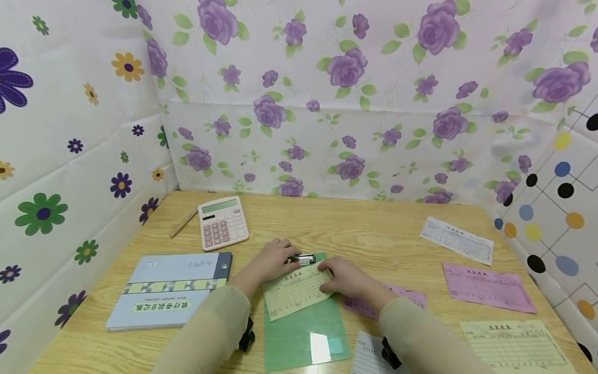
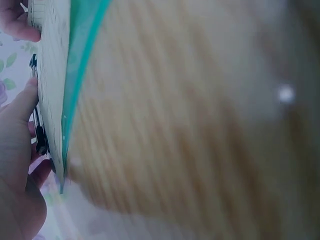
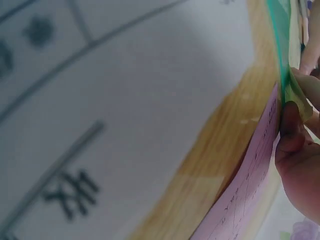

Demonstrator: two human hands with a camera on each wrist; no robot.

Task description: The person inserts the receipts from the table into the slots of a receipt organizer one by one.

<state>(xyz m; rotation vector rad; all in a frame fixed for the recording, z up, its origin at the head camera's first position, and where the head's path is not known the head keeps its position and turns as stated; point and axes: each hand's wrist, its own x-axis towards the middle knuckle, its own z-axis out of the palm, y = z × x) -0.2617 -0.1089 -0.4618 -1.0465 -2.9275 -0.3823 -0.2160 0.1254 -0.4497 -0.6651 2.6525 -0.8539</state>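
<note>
- Head view: I see the yellow slip (image 1: 295, 292) aslant on the green clipboard (image 1: 301, 335), its long axis slanting up toward the right hand (image 1: 344, 278), whose fingers pinch the slip's right edge.
- Left hand (image 1: 273, 259), nearer the clip (image 1: 307, 258), curls its fingers round that clip's left end.

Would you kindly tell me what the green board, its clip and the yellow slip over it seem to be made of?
Green board: probably smooth, glossy plastic, since it shows a bright, sharp-edged reflection.
Clip: apparently polished metal, given its silvery highlights.
Yellow slip: thin matte paper by its look, printed with a grid.
</note>
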